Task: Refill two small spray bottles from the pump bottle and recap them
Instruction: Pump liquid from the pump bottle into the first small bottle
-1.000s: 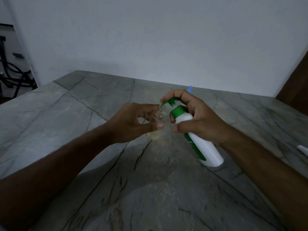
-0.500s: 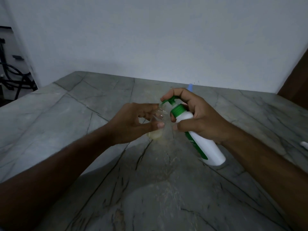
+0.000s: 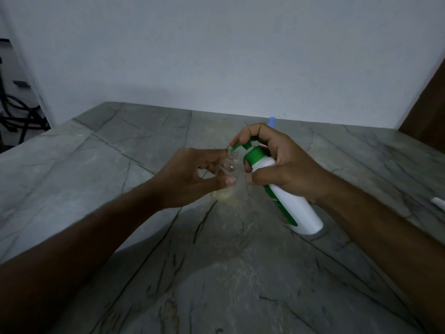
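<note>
While the left hand (image 3: 190, 177) is pinching the clear spray bottle (image 3: 227, 179) under the spout, we are curling the right hand (image 3: 277, 165) round the tilted pump bottle (image 3: 286, 198), forefinger on the pump head (image 3: 243, 145), aiming for slow strokes into its mouth.

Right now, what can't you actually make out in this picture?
- Head view: how full the clear small bottle is; the left hand covers most of it.
- Blue object: mostly behind the right hand gripping the pump bottle.
- White item: cut off by the right edge.
- Second spray bottle: not identifiable.
</note>
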